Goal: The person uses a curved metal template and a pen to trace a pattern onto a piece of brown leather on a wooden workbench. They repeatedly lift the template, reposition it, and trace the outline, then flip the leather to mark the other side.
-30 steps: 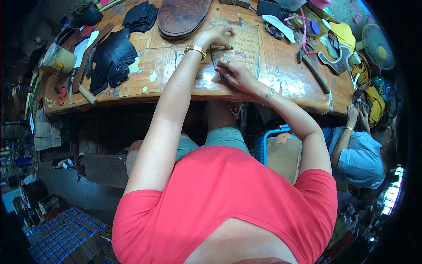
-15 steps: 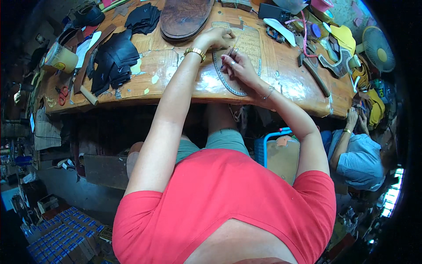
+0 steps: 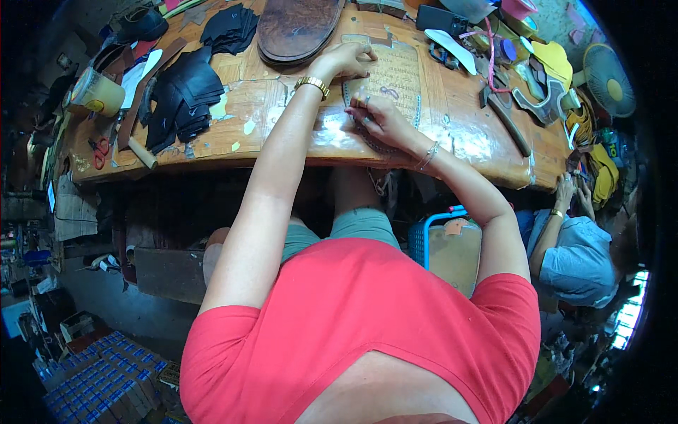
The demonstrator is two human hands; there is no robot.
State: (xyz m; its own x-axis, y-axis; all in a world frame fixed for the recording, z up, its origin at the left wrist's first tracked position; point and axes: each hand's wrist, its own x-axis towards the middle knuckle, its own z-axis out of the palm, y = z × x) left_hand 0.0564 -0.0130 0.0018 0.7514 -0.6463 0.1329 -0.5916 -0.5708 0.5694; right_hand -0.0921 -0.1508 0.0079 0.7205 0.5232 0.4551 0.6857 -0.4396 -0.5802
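My left hand (image 3: 345, 61), a gold watch on its wrist, presses down on the upper edge of a tan sheet (image 3: 400, 73) lying on the wooden workbench (image 3: 282, 131). Just below it, my right hand (image 3: 378, 117) rests on the sheet's left edge. Its fingertips are pinched around a small thin tool that the fingers mostly hide. A curved sole-shaped outline shows on the sheet under my right hand.
A large brown leather sole piece (image 3: 296, 28) lies beyond my left hand. Black leather cut-outs (image 3: 180, 99), a yellow cup (image 3: 95, 92) and red scissors (image 3: 99, 148) sit left. A hammer (image 3: 505, 116) and coloured scraps lie right. Another person (image 3: 575, 254) sits at lower right, beside a blue crate (image 3: 441, 240).
My right hand has slid a short way along the sheet's left edge, up and back down. My left hand stays pressed on the sheet.
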